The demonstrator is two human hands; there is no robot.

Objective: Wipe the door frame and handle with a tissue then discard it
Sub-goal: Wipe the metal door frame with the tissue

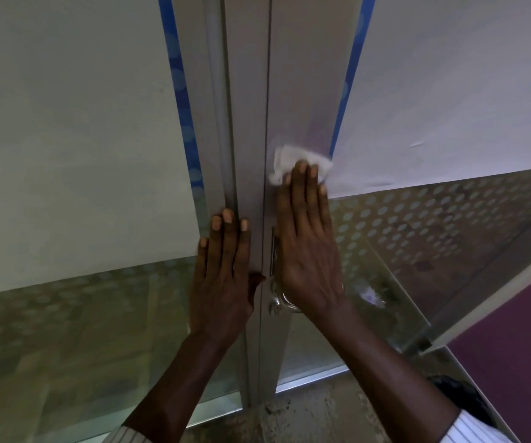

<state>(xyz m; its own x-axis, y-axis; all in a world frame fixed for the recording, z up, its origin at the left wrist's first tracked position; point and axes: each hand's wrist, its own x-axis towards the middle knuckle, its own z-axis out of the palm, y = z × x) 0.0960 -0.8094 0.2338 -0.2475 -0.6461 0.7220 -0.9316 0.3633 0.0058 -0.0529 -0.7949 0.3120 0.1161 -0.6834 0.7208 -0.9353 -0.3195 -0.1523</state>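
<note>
A grey metal door frame [248,107] runs up the middle of the head view between two frosted glass panels. My right hand [305,244] lies flat on the frame's right upright, fingers pressing a crumpled white tissue [284,161] against the metal. My left hand [224,276] rests flat and spread on the left upright, holding nothing. A silver door handle [278,295] with a lock cylinder shows below, mostly hidden under my right palm and wrist.
Frosted glass [75,139] with a blue strip fills the left; the right glass door panel [449,107] has dotted film lower down. A purple wall [519,362] stands at the right. Speckled floor [305,417] lies below the frame.
</note>
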